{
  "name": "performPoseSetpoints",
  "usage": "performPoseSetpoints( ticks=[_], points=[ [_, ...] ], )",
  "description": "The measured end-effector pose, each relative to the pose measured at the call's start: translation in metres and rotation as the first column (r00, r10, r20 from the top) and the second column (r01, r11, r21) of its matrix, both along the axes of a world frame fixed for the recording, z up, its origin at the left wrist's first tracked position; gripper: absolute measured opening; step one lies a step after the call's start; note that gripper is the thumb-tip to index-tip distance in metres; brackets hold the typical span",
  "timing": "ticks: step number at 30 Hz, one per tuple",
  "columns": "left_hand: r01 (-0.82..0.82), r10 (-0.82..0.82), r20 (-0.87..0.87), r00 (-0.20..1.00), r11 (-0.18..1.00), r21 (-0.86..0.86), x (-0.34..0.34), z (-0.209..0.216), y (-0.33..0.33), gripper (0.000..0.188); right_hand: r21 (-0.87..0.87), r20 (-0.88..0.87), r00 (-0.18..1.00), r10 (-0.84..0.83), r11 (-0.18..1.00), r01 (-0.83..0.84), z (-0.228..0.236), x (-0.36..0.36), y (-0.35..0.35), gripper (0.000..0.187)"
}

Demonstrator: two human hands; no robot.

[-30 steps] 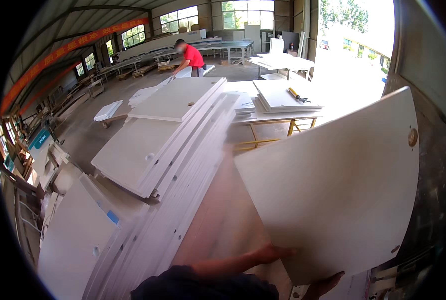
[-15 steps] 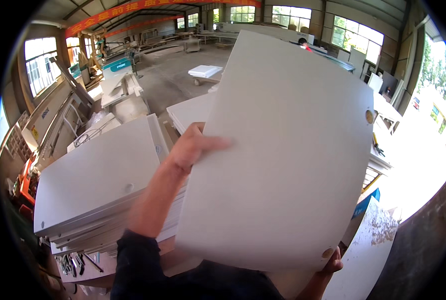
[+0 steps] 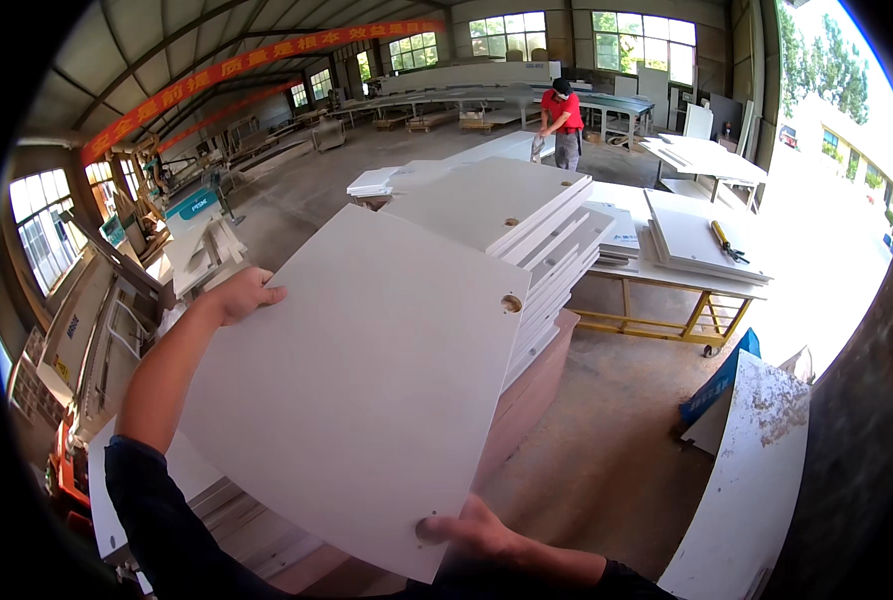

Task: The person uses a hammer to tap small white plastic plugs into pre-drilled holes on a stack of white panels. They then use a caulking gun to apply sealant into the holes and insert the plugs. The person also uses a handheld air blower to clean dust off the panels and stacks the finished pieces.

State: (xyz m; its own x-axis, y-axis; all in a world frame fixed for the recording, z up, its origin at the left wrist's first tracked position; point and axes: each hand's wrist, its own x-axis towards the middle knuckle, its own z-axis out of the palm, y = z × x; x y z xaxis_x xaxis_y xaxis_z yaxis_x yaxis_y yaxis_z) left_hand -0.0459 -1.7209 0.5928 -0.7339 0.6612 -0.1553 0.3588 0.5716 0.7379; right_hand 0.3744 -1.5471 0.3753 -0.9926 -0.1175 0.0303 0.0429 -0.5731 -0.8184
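Between my two hands is a large white panel, tilted, with a round hole near its far right corner and another at its near right corner. My left hand grips the panel's left edge, thumb on top. At the near right corner my right hand holds on, thumb lying by the hole and the other fingers hidden below. Just beyond the panel rises a stack of similar white panels, some with round holes. Under my left arm another pile of white panels shows in part.
To the right, a yellow-framed cart carries white boards and yellow-handled pliers. A scuffed white board leans at the lower right beside a blue object. Farther back, a person in a red top stands at a work table.
The held panel has come down from nearly upright to a flatter tilt and shifted left with both hands. My view has turned right, bringing the panel stack and the cart into sight.
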Motion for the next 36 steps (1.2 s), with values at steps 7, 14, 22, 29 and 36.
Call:
performPoseSetpoints(
  ticks=[7, 14, 22, 29, 36],
  points=[
    [0.003, 0.006, -0.123, 0.992, 0.997, 0.074, -0.061, -0.007, 0.023, 0.027, 0.142, 0.000, 0.987, -0.164, 0.977, 0.162, 0.012, -0.051, -0.008, 0.042],
    [0.052, -0.031, -0.282, 0.959, 0.996, 0.069, -0.139, 0.008, 0.148, 0.025, -0.052, -0.152, 0.904, -0.399, 0.917, 0.396, 0.049, -0.127, 0.073, 0.041],
    [0.046, -0.049, -0.222, 0.974, 0.999, -0.017, -0.216, -0.030, 0.321, 0.023, -0.071, -0.109, 0.856, -0.506, 0.863, 0.501, 0.057, -0.196, 0.218, 0.041],
    [0.270, -0.287, -0.285, 0.915, 0.958, -0.098, -0.312, -0.025, 0.406, 0.020, -0.095, -0.053, 0.856, -0.514, 0.856, 0.508, 0.077, -0.262, 0.324, 0.043],
    [0.383, -0.469, -0.059, 0.881, 0.781, -0.493, -0.267, -0.014, 0.360, 0.114, 0.700, 0.091, 0.993, -0.069, 0.714, -0.014, 0.067, -0.231, 0.415, 0.048]
  ],
)
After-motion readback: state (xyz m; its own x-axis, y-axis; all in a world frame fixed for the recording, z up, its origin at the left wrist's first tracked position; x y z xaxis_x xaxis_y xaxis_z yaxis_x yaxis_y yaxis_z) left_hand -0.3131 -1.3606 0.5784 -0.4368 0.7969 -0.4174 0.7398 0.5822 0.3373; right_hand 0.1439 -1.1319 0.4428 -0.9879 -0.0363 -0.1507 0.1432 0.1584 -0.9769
